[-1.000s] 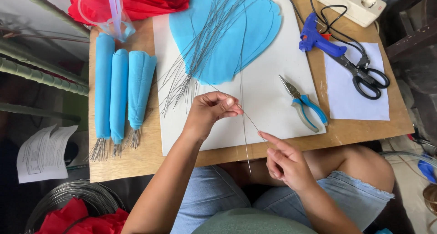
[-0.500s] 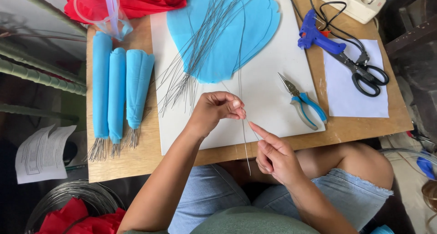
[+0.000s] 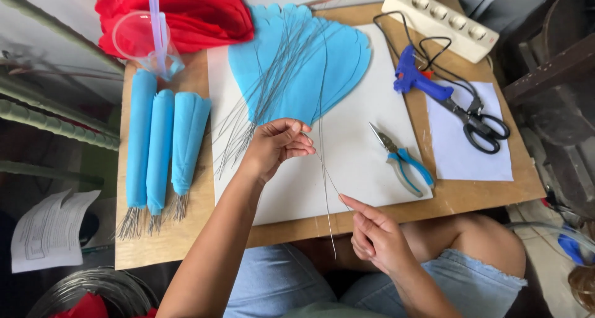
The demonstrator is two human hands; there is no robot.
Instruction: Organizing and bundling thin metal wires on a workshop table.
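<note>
My left hand (image 3: pixel 277 146) pinches a thin grey wire (image 3: pixel 323 169) above the white sheet (image 3: pixel 347 144). My right hand (image 3: pixel 377 236) sits lower, past the front edge of the wooden table (image 3: pixel 471 197), its index finger touching the same wire. A bundle of several thin wires (image 3: pixel 273 89) fans across blue petal-shaped sheets (image 3: pixel 310 70) just beyond my left hand.
Three rolled blue petals (image 3: pixel 161 144) with wire ends lie at the left. Blue-handled pliers (image 3: pixel 403 160), black scissors (image 3: pixel 480 126), a blue glue gun (image 3: pixel 418 82) and a power strip (image 3: pixel 440 17) are on the right. Red fabric (image 3: pixel 198 14) and a clear cup (image 3: pixel 145 42) sit behind.
My right hand slid up along the wire and nearer to my left hand. The left hand stayed put, pinching the wire.
</note>
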